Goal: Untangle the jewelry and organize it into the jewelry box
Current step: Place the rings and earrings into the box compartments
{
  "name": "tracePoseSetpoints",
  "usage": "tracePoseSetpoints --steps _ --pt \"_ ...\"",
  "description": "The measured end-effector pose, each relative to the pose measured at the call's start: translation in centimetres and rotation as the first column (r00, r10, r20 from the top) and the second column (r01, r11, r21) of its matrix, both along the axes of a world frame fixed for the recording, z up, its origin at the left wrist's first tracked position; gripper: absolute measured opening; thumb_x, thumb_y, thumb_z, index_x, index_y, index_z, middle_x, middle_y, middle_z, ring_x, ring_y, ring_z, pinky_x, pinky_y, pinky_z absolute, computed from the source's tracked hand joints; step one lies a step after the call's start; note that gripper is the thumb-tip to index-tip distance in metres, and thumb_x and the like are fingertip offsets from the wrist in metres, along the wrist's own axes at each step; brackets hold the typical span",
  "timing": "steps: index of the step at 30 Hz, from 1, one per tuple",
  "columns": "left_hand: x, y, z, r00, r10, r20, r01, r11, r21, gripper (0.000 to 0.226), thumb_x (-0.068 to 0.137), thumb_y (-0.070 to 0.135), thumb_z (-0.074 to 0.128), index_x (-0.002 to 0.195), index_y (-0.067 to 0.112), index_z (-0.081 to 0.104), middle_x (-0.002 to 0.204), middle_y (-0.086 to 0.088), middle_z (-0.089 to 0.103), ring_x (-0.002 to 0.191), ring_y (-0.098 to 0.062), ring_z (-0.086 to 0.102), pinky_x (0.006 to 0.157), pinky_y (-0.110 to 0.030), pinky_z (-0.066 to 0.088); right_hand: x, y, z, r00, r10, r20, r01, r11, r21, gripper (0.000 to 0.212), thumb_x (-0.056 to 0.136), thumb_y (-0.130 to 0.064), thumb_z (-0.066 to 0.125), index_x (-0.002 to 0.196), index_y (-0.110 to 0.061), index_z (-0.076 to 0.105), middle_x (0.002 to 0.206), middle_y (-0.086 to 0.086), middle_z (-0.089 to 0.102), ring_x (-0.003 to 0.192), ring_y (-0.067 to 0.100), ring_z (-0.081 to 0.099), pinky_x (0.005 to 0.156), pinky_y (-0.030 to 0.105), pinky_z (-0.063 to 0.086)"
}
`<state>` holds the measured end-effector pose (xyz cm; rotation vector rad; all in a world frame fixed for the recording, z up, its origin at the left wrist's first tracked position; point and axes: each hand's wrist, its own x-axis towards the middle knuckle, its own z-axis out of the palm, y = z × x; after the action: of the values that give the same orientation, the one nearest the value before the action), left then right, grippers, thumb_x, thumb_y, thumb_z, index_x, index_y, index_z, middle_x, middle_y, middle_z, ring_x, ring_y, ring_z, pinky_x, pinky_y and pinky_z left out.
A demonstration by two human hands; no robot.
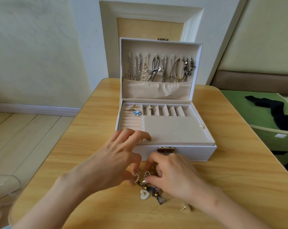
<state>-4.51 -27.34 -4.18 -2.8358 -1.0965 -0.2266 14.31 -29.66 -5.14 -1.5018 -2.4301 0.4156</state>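
A white jewelry box (181, 150) stands open on the wooden table, its lid upright with several necklaces (159, 69) hung inside. Its ring rolls hold a blue flower ring (137, 112). In front of the box lies a tangle of jewelry (152, 190): two pearl heart earrings (140, 176), a white heart pendant (144, 195), dark cord and gold beads. My left hand (110, 160) pinches the left pearl heart. My right hand (174, 174) pinches the right pearl heart. Both hands sit over the tangle.
A gold stud earring (186, 208) lies on the table (73, 146) to the right of the tangle. A clear container (4, 185) stands at the left edge. A green bin (275, 129) with dark cloth sits to the right of the table.
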Motion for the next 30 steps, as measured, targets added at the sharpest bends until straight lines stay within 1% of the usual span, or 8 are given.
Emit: tracePoseSetpoints --steps 5,8,13,17,20,22,25,30 --pt "0.6 -0.2 -0.3 1.000 -0.003 0.020 0.003 1.000 0.002 0.032 0.057 0.063 0.070 0.061 0.034 0.058 0.134 0.006 0.040 0.113 -0.015 0.037 0.088 -0.030 0.028 0.2 -0.3 0.1 0.998 -0.035 -0.061 0.032 0.998 -0.059 0.023 0.079 -0.040 0.068 0.077 -0.032 0.046 0.046 -0.008 0.046 0.049 0.006 0.043 0.050 0.016 0.029" --pt "0.5 -0.1 -0.4 0.999 -0.013 0.040 0.013 1.000 -0.012 0.029 0.060 0.061 0.069 0.063 0.035 0.058 0.134 0.007 0.039 0.114 -0.014 0.037 0.090 -0.029 0.027 0.9 -0.2 0.4 0.970 -0.076 -0.230 0.056 0.994 -0.096 0.021 0.078 -0.035 0.073 0.073 -0.027 0.053 0.044 -0.007 0.047 0.045 0.009 0.042 0.049 0.018 0.030" --pt "-0.1 0.4 -0.1 0.982 -0.039 0.184 0.056 0.995 -0.088 0.022 0.071 0.057 0.063 0.072 0.035 0.059 0.136 0.014 0.033 0.118 -0.008 0.035 0.095 -0.021 0.024 2.1 -0.4 1.7 0.762 -0.212 -0.612 0.040 0.958 -0.283 0.007 0.080 -0.016 0.072 0.076 -0.015 0.066 0.056 0.008 0.063 0.042 0.014 0.051 0.045 0.022 0.041" --pt "-0.4 0.7 0.8 0.892 -0.016 0.452 0.108 0.978 -0.177 0.025 0.075 0.054 0.064 0.082 0.031 0.059 0.129 0.020 0.043 0.119 -0.004 0.043 0.093 -0.019 0.037 2.3 -0.7 2.0 0.636 -0.255 -0.729 -0.014 0.940 -0.341 0.007 0.080 -0.007 0.071 0.076 -0.007 0.065 0.069 0.011 0.069 0.056 0.022 0.065 0.050 0.026 0.050" --pt "-0.2 0.5 1.3 0.782 0.039 0.622 0.158 0.953 -0.258 0.026 0.077 0.045 0.067 0.087 0.022 0.062 0.110 0.015 0.060 0.100 -0.004 0.059 0.082 -0.014 0.046 2.3 -0.6 2.3 0.486 -0.309 -0.818 -0.061 0.921 -0.384 0.013 0.075 -0.003 0.072 0.073 0.000 0.060 0.084 0.013 0.069 0.071 0.032 0.070 0.059 0.033 0.057" --pt "0.0 0.3 1.4 0.711 0.109 0.695 0.182 0.926 -0.331 0.028 0.076 0.043 0.068 0.091 0.019 0.063 0.094 0.010 0.067 0.084 -0.008 0.064 0.073 -0.020 0.050 2.4 -0.5 2.5 0.418 -0.333 -0.845 -0.106 0.906 -0.410 0.013 0.070 -0.006 0.068 0.071 0.001 0.057 0.088 0.016 0.069 0.072 0.035 0.069 0.059 0.034 0.057" --pt "0.3 0.0 1.3 0.651 0.180 0.737 0.211 0.890 -0.404 0.029 0.077 0.034 0.074 0.093 0.013 0.062 0.086 0.006 0.069 0.076 -0.013 0.067 0.070 -0.028 0.054 2.4 -0.4 2.7 0.362 -0.352 -0.863 -0.173 0.885 -0.433 0.010 0.067 -0.003 0.070 0.071 -0.001 0.061 0.087 0.017 0.069 0.071 0.035 0.068 0.058 0.030 0.055" --pt "0.7 -0.1 1.2 0.606 0.214 0.766 0.223 0.879 -0.422 0.026 0.078 0.036 0.067 0.093 0.016 0.063 0.083 0.004 0.067 0.075 -0.017 0.065 0.070 -0.028 0.053 2.7 -0.1 2.7 0.376 -0.344 -0.860 -0.197 0.877 -0.437 0.028 0.071 -0.002 0.068 0.097 -0.009 0.071 0.087 0.012 0.066 0.073 0.031 0.069 0.065 0.028 0.055"
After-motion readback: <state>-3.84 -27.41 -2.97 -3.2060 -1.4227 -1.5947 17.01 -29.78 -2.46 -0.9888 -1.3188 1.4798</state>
